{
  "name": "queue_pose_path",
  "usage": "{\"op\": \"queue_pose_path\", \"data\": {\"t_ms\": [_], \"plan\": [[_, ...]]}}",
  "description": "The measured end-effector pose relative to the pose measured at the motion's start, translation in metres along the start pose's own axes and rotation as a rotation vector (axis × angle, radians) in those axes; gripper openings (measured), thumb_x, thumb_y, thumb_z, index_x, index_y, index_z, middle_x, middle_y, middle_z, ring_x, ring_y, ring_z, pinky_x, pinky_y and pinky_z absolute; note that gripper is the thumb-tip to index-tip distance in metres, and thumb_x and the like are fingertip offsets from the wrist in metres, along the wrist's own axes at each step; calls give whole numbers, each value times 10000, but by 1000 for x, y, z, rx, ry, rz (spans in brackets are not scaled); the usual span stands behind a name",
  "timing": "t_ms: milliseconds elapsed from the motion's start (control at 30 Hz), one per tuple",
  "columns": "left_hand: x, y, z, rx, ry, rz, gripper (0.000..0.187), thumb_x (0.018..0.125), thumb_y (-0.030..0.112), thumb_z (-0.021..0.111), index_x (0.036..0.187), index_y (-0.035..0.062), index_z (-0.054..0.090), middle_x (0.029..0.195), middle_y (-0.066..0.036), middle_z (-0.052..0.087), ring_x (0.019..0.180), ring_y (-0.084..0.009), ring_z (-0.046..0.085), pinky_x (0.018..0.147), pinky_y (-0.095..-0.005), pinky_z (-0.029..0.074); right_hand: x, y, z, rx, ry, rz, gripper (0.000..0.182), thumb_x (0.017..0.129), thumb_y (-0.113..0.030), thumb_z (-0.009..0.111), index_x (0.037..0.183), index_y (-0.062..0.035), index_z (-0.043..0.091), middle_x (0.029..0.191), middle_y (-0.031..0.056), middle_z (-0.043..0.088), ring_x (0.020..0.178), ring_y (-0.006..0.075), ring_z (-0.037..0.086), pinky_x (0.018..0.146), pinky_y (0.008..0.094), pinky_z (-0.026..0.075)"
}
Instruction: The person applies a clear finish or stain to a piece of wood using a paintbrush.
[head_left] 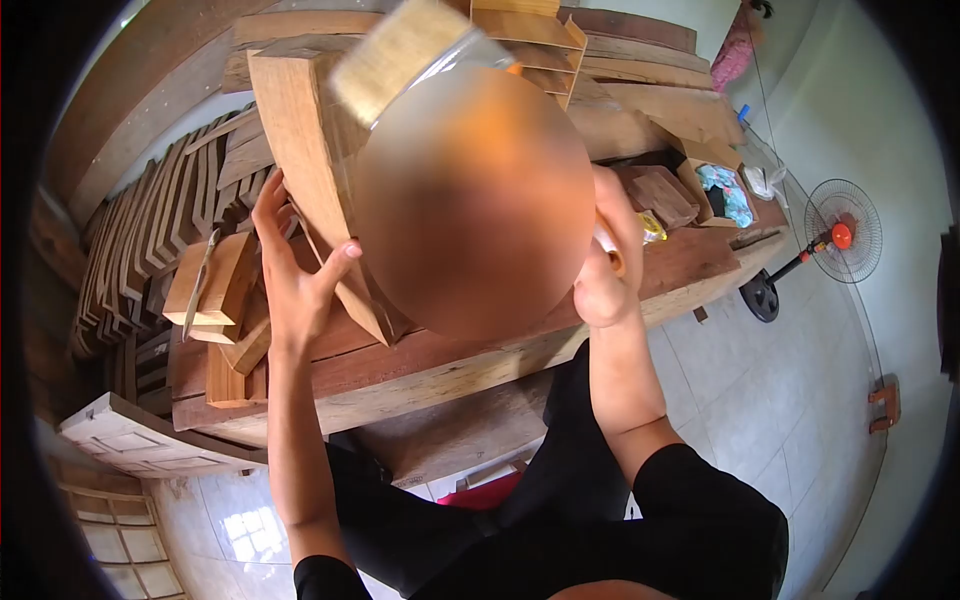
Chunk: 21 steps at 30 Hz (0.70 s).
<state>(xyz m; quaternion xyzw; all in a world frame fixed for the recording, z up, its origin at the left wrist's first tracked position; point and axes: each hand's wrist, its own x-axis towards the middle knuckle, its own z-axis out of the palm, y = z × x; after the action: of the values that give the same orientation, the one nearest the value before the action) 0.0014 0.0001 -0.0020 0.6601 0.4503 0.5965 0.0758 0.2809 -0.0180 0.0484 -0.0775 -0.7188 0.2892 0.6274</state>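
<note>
My left hand [298, 275] is at the side of a pale curved wooden piece [295, 130] standing tilted on the workbench. Its thumb rests on the near edge and its fingers reach round the left side. Close to the camera is a wide paintbrush, its pale bristles [405, 55] pointing up and left beyond a clear band. My right hand [612, 260] is closed round what looks like the end of the brush handle [606, 240]. A large blurred oval hides most of the handle, the right fingertips and part of the wooden piece.
A thick wooden workbench [480, 375] spans the view. Wood blocks with a thin knife-like tool [200, 285] lie left, beside stacked curved slats [140, 240]. A cardboard box [705, 180] with blue cloth stands right. A fan [840, 235] stands on the tiled floor.
</note>
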Motion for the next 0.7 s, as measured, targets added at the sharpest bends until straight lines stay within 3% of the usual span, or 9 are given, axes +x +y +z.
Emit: {"op": "queue_pose_path", "data": {"t_ms": [100,200,300,367,433,533,633,700], "plan": [[-1,-3,2,0,8,5,1115,688,510,867,1518,11,315,1431,-223,468,1305,-346,474,1120,-483,366,5,9,-23,-74,-283,-80,388,998,-257,518,1224,33,641,1175,197,715,1031,274,703,798,340,564],[-1,-4,-1,21,4,-10,1131,664,509,895,1509,17,327,1410,-229,482,1283,-359,503,1091,-487,407,-3,13,-21,-12,-202,-45,419,1001,-286,509,1219,50,635,1162,218,714,1017,291,707,814,357,564],[1,-7,-2,49,5,-9,1136,658,483,918,1506,15,323,1408,-243,484,1276,-370,513,1081,-484,423,0,6,4,6,36,5,424,1008,-279,492,1229,55,630,1168,253,701,1002,308,710,812,362,565],[2,1,-2,54,-6,-13,1152,658,477,924,1506,1,306,1414,-254,478,1282,-381,509,1085,-484,421,1,5,-13,-83,-190,-29,409,997,-258,477,1166,66,660,1045,240,736,952,301,714,818,365,558],[2,-3,-4,46,-24,-1,1168,659,493,924,1502,-15,294,1423,-258,468,1292,-387,503,1090,-493,415,4,10,-21,-73,-242,-81,399,992,-250,469,1131,64,673,998,237,743,928,301,714,812,370,556],[1,1,-4,72,-21,-38,1171,665,518,914,1505,-12,292,1431,-263,461,1311,-392,490,1102,-499,405,6,3,16,11,143,-18,368,989,-235,482,1114,55,671,962,236,742,956,315,712,819,372,564],[3,-2,-4,78,-15,-11,1183,664,544,907,1507,-9,290,1438,-275,451,1323,-401,480,1111,-504,398,6,1,13,-73,100,-12,375,1001,-267,508,1093,55,675,900,211,741,920,310,721,806,385,573],[2,-6,-3,90,-12,9,1193,659,559,905,1509,-7,289,1443,-283,444,1328,-408,476,1112,-509,399,2,-1,-7,-181,-139,-36,388,1006,-289,514,1079,56,677,876,198,738,867,298,724,791,385,573]]}}
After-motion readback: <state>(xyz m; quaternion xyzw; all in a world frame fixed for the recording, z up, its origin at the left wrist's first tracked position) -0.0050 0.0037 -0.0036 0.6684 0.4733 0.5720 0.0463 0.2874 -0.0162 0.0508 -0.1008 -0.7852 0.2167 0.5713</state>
